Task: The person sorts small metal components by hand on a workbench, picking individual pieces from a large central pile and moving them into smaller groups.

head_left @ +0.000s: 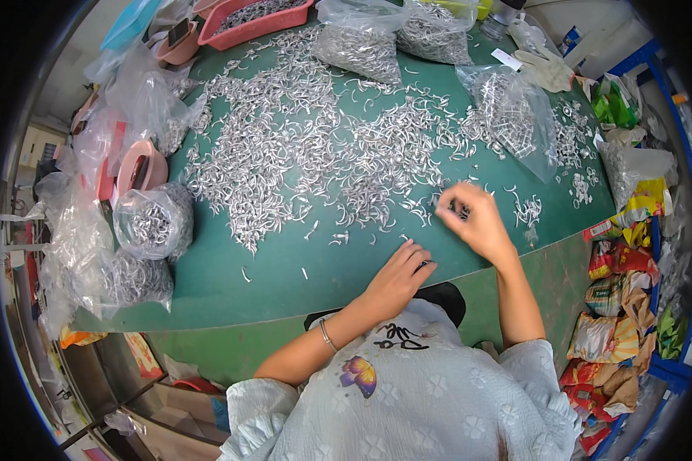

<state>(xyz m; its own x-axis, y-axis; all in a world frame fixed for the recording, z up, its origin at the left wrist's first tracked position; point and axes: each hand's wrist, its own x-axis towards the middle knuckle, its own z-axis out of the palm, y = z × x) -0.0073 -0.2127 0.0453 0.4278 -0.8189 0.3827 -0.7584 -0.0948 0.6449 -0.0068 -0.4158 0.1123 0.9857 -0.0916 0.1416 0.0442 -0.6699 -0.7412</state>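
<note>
On the green table (277,288) lies a wide, loose spread of small curved silver metal pieces (307,138). My left hand (396,280) is palm down at the table's near edge, fingers bent and close together; whatever may be under them is hidden. Farther right, my right hand (477,219) is curled, with thumb and fingertips brought round into a ring at the near right side of the spread. Small pieces show through that ring, but I cannot tell whether they are held or lie behind. A few single pieces are scattered between the hands and the spread.
Clear bags of metal pieces stand at the left (154,223), at the back (361,46) and at the right (515,119). A red tray (254,23) sits at the far left, a pink container (142,169) nearer. Blue shelving (677,369) with colourful packages runs along the right.
</note>
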